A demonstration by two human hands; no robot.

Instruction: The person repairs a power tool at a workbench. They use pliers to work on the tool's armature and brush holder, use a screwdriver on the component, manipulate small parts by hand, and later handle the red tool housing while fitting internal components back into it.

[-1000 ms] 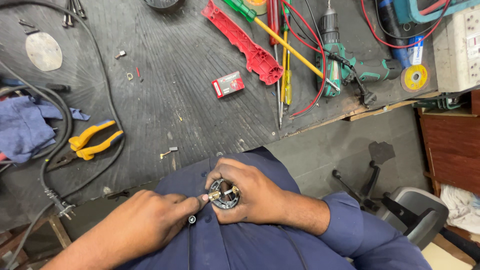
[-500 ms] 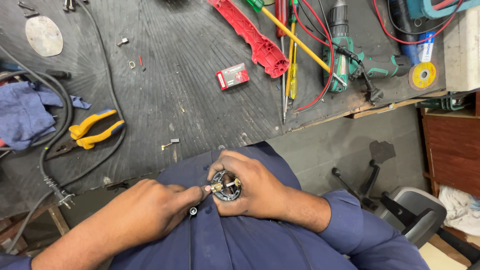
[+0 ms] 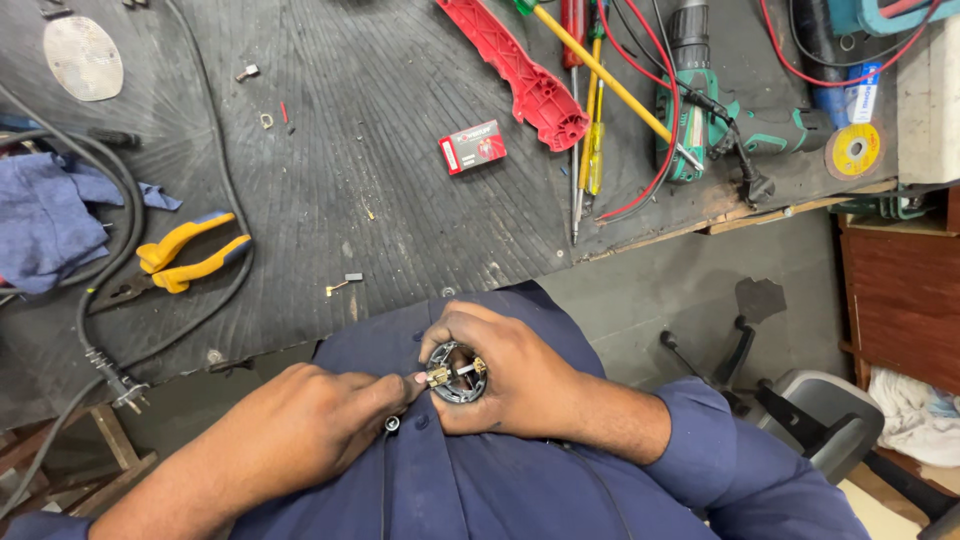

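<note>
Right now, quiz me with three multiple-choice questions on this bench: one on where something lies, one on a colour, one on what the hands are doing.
1. Where do the pliers lie?
A. left on the mat, beside the blue rag
B. on the chair
C. on the drill

2. What colour are the plier handles?
A. green
B. yellow
C. white

3. What holds the round part?
A. neither hand
B. left hand alone
C. right hand cups it, left fingertips pinch at its edge

Answers: 1 A, they rest by the rag on the mat. 2 B, both handles show yellow. 3 C, the right hand wraps it while the left hand touches its rim.
</note>
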